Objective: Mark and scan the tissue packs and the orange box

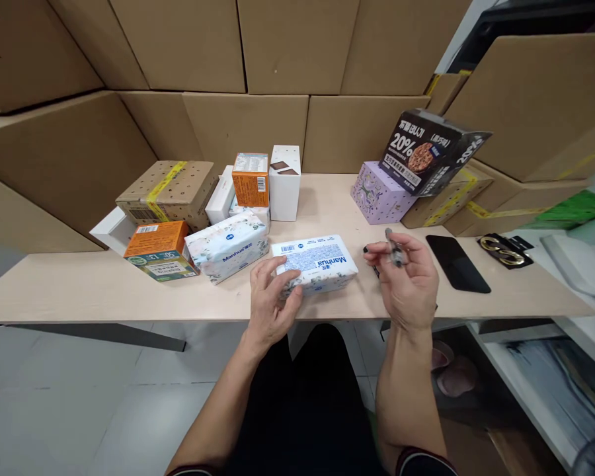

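Background: brown cardboard cartons (pixel 292 49) stacked behind a pale worktop (pixel 92 284); tiled floor (pixel 79 396) below. Clock positions read from the near tissue pack, 12 pointing away from the person.

Near tissue pack (pixel 317 264) lies close to the front edge, printed panel up, text inverted to the viewer. Left hand (pixel 275 297) at 8 o'clock: fingers spread, touching its left end and near edge; cannot tell whether it grips or merely rests. Right hand (pixel 409 281) at 3 o'clock, clear of the pack: fingers closed on a small grey object (pixel 395 251), identity unclear. Hands well apart from each other.

At 9 o'clock, a second tissue pack (pixel 228 246), tilted, just beside the first; past it, a green-and-orange box (pixel 161 248). At 10, a yellow-taped parcel (pixel 171 192). Between 10 and 11, an orange box (pixel 250 185); at 11, an upright white box (pixel 285 192) next to it. At 2, a lilac box (pixel 381 195) with a black cookie box (pixel 426 155) tilted over it. At 3, beyond the right hand: black phone (pixel 459 264), then a gold-coloured item (pixel 503 251) on black backing.
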`<action>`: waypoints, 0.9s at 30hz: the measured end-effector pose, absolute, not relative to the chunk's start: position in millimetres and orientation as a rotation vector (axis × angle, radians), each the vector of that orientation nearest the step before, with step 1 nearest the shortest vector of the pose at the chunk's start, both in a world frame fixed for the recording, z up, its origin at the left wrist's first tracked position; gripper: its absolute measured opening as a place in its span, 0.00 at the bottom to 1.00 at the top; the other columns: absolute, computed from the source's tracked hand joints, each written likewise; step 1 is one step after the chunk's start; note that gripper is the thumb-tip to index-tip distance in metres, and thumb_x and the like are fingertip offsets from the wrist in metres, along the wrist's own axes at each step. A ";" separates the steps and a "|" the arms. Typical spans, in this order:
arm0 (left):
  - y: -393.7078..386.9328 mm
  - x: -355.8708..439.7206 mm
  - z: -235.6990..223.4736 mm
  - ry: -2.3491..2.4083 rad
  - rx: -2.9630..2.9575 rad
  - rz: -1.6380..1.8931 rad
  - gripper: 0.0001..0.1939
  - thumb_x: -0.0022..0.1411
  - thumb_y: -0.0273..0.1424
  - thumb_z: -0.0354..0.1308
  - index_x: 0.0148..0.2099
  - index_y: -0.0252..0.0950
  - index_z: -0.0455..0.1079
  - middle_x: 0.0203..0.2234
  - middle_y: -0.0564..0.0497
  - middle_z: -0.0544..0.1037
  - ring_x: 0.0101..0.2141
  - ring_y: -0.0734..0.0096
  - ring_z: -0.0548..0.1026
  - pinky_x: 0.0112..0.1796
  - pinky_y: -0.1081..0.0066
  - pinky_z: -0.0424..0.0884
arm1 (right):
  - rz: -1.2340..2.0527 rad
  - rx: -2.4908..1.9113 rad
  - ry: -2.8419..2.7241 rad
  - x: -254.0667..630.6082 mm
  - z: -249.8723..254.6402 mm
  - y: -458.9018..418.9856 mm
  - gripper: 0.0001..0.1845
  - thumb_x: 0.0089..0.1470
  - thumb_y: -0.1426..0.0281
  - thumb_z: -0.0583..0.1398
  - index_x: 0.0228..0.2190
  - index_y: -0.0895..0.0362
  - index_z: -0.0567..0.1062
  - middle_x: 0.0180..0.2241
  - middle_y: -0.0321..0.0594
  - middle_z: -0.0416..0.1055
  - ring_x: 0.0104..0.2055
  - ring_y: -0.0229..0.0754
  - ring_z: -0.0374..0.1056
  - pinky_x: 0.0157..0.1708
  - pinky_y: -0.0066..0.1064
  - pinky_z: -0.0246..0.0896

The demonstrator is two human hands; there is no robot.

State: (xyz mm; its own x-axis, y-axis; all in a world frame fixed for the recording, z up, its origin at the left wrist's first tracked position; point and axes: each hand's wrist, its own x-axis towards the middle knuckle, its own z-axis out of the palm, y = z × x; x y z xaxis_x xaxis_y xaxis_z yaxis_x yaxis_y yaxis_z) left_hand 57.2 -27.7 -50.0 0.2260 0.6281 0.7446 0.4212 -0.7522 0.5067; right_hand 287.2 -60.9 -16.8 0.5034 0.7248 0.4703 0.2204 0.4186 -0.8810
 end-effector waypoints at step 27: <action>-30.6 60.0 -50.0 1.064 2.311 1.514 0.11 0.70 0.31 0.57 0.52 0.42 0.75 0.54 0.43 0.70 0.57 0.57 0.69 0.59 0.55 0.66 | 0.441 -1.270 -1.472 232.4 2.2 -22.4 0.13 0.65 0.60 0.56 0.31 0.53 0.70 0.24 0.32 0.72 0.23 0.34 0.67 0.27 0.27 0.62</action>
